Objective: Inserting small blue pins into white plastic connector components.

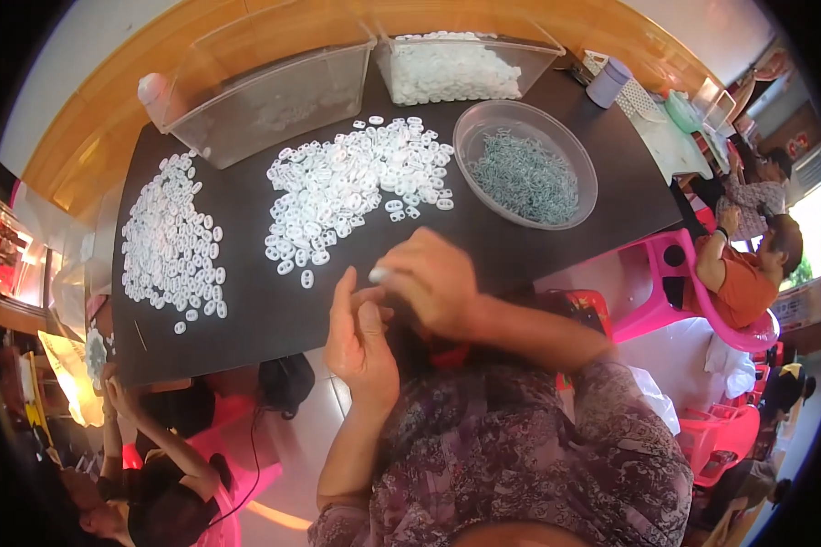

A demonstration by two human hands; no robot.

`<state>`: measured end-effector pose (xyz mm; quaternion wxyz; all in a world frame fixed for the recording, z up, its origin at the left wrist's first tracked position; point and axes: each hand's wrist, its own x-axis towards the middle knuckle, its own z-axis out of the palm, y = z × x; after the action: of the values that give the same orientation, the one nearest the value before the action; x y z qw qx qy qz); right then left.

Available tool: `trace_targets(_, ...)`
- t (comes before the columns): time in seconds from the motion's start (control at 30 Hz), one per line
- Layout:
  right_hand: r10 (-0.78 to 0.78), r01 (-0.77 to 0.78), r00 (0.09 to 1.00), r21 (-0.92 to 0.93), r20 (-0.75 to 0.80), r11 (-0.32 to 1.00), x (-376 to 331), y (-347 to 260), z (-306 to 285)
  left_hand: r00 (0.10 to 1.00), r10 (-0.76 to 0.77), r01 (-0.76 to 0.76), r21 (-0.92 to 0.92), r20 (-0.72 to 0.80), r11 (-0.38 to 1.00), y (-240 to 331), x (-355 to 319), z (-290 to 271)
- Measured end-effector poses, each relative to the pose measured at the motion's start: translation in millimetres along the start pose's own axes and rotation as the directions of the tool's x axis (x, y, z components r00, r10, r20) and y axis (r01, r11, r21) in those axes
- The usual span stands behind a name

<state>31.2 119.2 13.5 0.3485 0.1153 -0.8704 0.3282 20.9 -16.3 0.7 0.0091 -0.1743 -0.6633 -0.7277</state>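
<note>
Right hand [433, 278] fingers look pinched together on a small white piece [379, 273], but it is too blurry to see its shape. That hand is just beside the left hand [360, 346], close to the near edge of the tabletop [246, 273]. On the left hand, the thumb and one finger point up and the others bend in; I cannot tell if it grips anything. The step now seems to be close work on one little piece between both hands. I think the next move calls for a careful pinch and a steady left hand. The right arm comes in from the side with the back of its hand up, and the left arm comes up from below. Past the hands is a middle heap of white two-holed pieces [356, 178], with a left heap [173, 246] and a round plastic bowl [579, 155] of grey metal bits [524, 178] on either side.
</note>
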Motion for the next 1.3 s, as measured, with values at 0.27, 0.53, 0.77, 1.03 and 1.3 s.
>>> trace_targets(0.27,0.184,-0.282,0.918,-0.251,-0.352,0.926,124,111,-93,0.981,0.147,-0.096,0.338,-0.128,0.936,-20,36,-47)
trace_targets(0.53,-0.004,-0.215,0.952,-0.675,-0.307,0.706,165,190,-113,0.883,0.457,-0.378,0.742,0.109,0.554,-22,66,-48)
trace_targets(0.77,-0.318,0.291,0.948,-0.432,0.010,0.853,106,109,-43,0.877,0.398,-0.420,0.830,0.268,0.367,-29,66,-43)
trace_targets(1.03,-0.237,0.264,0.958,-0.180,0.161,0.948,58,65,-2,0.885,0.405,-0.410,0.793,0.228,0.451,-25,62,-41)
trace_targets(1.3,-0.156,0.164,0.970,-0.029,0.187,0.986,44,45,11,0.839,0.407,-0.507,0.792,0.361,0.341,-30,73,-38)
